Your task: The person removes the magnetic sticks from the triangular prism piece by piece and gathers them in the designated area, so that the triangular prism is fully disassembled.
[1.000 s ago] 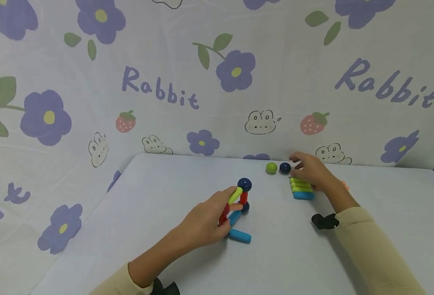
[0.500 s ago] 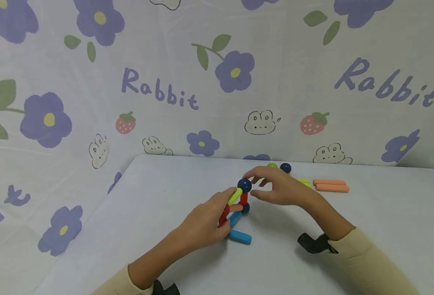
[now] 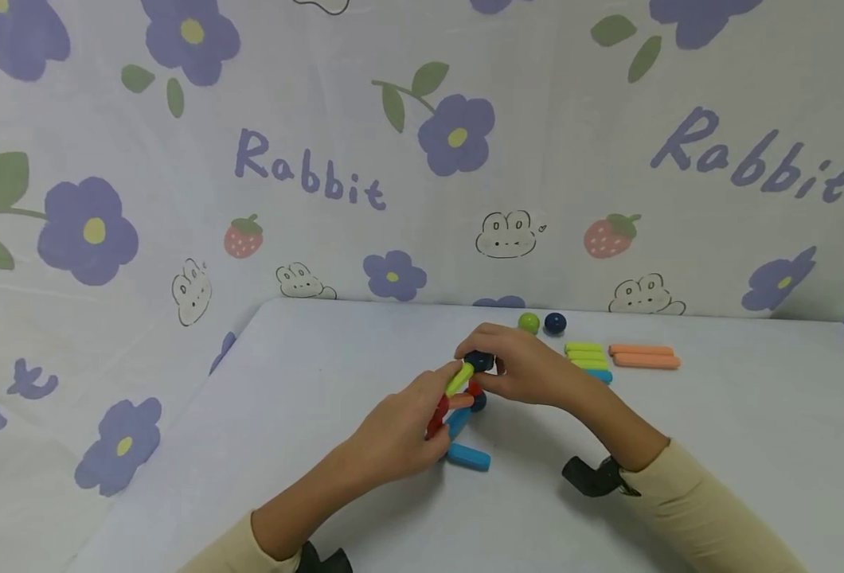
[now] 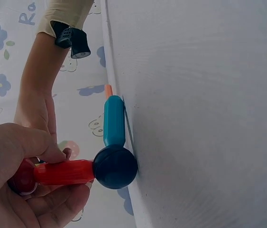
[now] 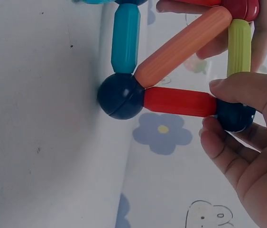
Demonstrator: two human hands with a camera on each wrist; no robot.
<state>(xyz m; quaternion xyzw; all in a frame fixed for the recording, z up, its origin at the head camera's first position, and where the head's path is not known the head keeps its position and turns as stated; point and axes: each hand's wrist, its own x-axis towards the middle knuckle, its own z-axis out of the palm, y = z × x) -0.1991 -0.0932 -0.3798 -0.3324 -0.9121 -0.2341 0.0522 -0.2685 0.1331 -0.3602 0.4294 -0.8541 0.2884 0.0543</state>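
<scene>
Left hand [image 3: 396,434]: pinching a red stick [image 4: 64,172]
Right hand [image 3: 525,364]: pinching the upper blue ball [image 5: 235,116]
Frame [image 5: 185,47]: standing on the desk [image 3: 365,342] between both hands
Loose orange sticks [image 3: 644,362]: lying farther right

My navy balls [image 5: 120,97] look like smooth, glossy plastic, my slanting orange rod [image 5: 184,47] ridged plastic; my right sleeve [image 3: 709,501] is matt cloth, the tabletop [image 3: 329,382] matt.

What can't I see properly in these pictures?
Head view: the left hand covers the near side of the building toy.
Head view: the right arm hides the left end of the far blue stick.
Left wrist view: the left hand covers part of the red ball.
Right wrist view: the top edge cuts through a navy ball.
</scene>
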